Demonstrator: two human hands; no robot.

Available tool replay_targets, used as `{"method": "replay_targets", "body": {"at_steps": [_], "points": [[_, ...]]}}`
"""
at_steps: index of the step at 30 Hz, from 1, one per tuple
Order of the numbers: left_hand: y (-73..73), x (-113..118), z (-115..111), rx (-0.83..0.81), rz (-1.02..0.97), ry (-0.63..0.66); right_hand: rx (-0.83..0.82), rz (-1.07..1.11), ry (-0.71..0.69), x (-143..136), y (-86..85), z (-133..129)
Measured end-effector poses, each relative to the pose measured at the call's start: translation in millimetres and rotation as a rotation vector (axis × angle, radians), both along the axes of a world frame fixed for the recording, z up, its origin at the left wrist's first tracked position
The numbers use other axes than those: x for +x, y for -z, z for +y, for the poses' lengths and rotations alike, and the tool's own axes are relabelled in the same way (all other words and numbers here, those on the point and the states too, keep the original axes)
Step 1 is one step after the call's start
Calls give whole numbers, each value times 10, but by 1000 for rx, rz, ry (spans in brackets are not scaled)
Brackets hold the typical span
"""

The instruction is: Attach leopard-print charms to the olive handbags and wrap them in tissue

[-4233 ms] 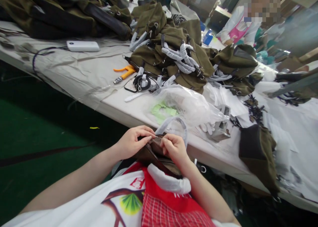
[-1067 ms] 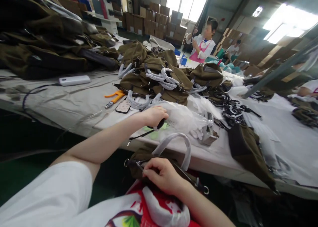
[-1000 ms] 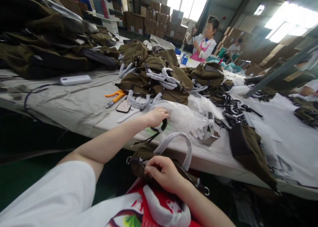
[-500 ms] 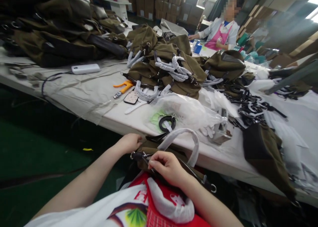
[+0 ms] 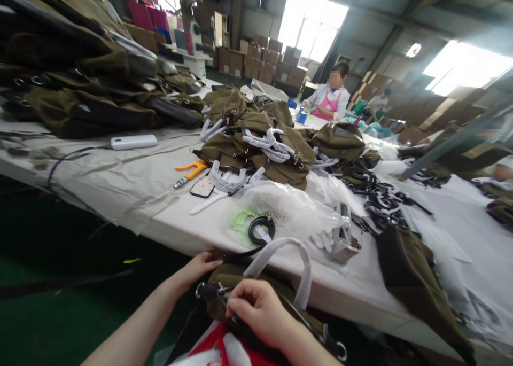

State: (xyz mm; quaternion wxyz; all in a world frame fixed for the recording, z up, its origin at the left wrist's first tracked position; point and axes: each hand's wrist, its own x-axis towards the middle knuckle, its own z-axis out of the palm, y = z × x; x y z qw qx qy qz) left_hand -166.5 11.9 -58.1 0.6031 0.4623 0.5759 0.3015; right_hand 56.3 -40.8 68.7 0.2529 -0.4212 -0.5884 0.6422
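Observation:
An olive bag (image 5: 228,274) with a grey-wrapped handle (image 5: 302,254) lies at the table's front edge, partly over my lap. My left hand (image 5: 205,264) is closed at the bag's far left corner, by the end of a dark strap; its fingertips are partly hidden. Over the zip near the bag's left end, my right hand (image 5: 254,305) is pinched; what lies between its fingertips is too small to tell. A coiled black strap (image 5: 261,230) rests on the table just beyond the bag.
Olive bags (image 5: 256,147) are heaped across the white table (image 5: 160,216). Orange-handled pliers (image 5: 191,172), a phone (image 5: 202,186), a white power bank (image 5: 133,142) and clear plastic (image 5: 292,208) lie nearer. A person in a pink apron (image 5: 326,107) is at the far side.
The view has tilted up, so the table and both hands appear lower and more of the windows shows. Both hands stay at the bag in nearly the same poses.

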Motion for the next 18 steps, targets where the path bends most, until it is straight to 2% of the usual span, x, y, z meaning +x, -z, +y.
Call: {"method": "replay_targets", "body": {"at_steps": [2,4,6,10,12,14,18], "points": [[-33,-46,17,18,26,-15,-2,-1,27,-12,39,8],[-180,-75,-1,85,113,-9,-15,22,62,-12,61,19],[-445,-76,-64,139,142,-2,-24,59,106,-3,63,31],[-1060,17,-189,158,21,-29,-12,82,179,17,49,68],[-1259,86,-220,177,-1,-24,-13,75,192,19,39,84],[-1366,140,-242,199,19,-19,-23,72,203,15,23,95],[-1440,173,-259,246,63,-12,-68,81,221,-6,4,127]]}}
